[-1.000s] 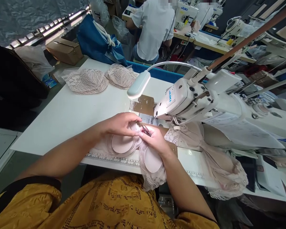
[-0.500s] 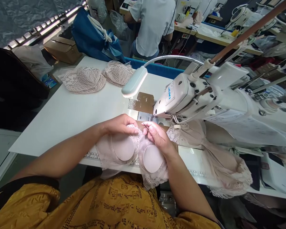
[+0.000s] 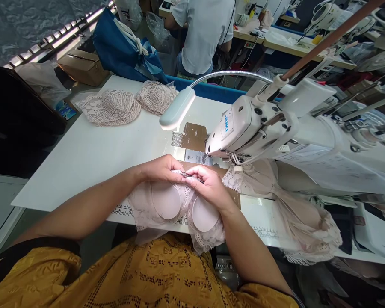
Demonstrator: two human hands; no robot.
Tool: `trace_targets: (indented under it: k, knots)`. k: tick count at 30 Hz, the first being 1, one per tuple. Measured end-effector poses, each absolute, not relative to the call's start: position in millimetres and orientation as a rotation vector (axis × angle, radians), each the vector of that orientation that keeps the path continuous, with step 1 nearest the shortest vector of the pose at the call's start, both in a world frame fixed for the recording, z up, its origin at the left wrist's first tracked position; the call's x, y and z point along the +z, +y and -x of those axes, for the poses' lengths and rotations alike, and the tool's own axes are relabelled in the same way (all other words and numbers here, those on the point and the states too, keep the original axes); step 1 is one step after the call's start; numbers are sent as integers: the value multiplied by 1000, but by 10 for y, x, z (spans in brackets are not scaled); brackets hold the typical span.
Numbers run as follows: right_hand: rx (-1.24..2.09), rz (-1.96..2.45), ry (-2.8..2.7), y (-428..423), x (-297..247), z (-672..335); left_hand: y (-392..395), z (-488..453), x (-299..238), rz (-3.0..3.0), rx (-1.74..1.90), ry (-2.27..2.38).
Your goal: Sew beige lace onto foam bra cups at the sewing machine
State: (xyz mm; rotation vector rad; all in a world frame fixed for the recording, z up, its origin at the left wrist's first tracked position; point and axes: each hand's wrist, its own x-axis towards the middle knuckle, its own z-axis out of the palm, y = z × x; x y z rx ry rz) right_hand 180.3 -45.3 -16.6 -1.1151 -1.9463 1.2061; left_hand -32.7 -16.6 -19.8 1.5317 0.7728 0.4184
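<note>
A pale pink lace bra point(image 3: 167, 201) with smooth inner cups lies at the table's front edge, its lower lace hanging toward my lap. My left hand point(image 3: 165, 168) is closed on the lace at the bra's top middle. Close against it, my right hand point(image 3: 208, 183) pinches a slim dark metal tool point(image 3: 185, 174), like tweezers or thread snips; its tip is at my left fingers. The exact kind is too small to tell. Just beyond my hands is the sewing machine's needle area point(image 3: 206, 159).
A white sewing machine point(image 3: 244, 124) stands to the right, with a lamp point(image 3: 178, 109) over the white table point(image 3: 83, 158). Lace cups point(image 3: 122, 107) lie at the back left. More lace fabric point(image 3: 311, 222) drapes on the right. A person in a grey shirt point(image 3: 205, 34) sits beyond.
My right hand has turned and lowered slightly, bringing the metal tool's tip over to my left fingers. The bra stays nearly in place, and the view has shifted slightly.
</note>
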Motion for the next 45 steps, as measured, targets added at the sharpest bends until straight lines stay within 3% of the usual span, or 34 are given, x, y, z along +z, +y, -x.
trace_targets:
  k: [4,9,16,21,26,34,45]
  knots:
    - [1227,1134,-1841,-462,-190,-1799,-167,319,-232,-1516,418,743]
    - [1504,1166,-1655,-476,-232,-1773,-148,330,-208,-1554,393,699]
    - [1380,1317,-1804,-439,-193,-1852,-42,772,18,-1647,24,869]
    - [1675,1123,-1946,-455,-185,-1871,-18,928,73,-1624,251,1013]
    - [1484,1223,-1675,-460,-226,-1778,-94,742,55,-1615,390,925]
    - [1288,1162,-1806,-492,-226,-1718,-178,489,25,-1672,482,923]
    - [1274,1116,-1649,-504,-241,-1752,-202,392,-60,-1567,413,822]
